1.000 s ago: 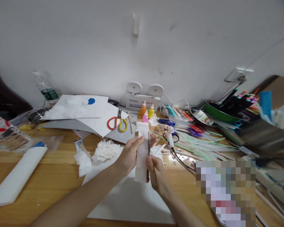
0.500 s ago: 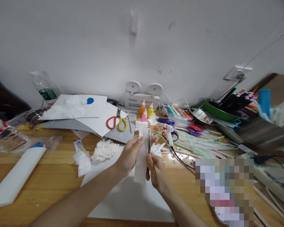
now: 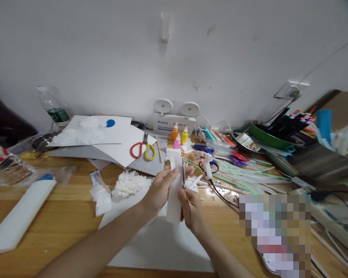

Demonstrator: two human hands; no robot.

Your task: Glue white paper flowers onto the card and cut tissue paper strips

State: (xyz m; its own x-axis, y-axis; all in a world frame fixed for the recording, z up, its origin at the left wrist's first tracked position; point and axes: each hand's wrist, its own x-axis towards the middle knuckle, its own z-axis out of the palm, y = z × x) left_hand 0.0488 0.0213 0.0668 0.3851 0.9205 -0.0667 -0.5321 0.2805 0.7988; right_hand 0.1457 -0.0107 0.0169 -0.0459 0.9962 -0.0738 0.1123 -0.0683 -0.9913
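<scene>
A long white paper strip (image 3: 174, 204) hangs upright from my left hand (image 3: 161, 190), its thumb over the front and fingers showing behind the far edge. My right hand (image 3: 193, 206) is closed round the handles of a pair of scissors (image 3: 183, 172). The blades point away from me along the strip's right edge; whether they are parted is hard to tell. Below both hands lies a white sheet (image 3: 159, 247). A fluffy white paper cluster (image 3: 129, 183) rests at that sheet's upper left, near small white paper pieces (image 3: 103, 200).
Red-and-yellow-handled scissors (image 3: 145, 146) lie on a grey mat behind. Small paint bottles (image 3: 176, 141) stand at the centre back. A white glue gun (image 3: 206, 164) with its cord, strips and pens spreads rightward. At left are a rolled white sheet (image 3: 23, 216) and a bottle (image 3: 55, 110).
The lower end of the paper strip has shifted slightly right. My right hand and the scissors have turned a little, and the handles look closer together.
</scene>
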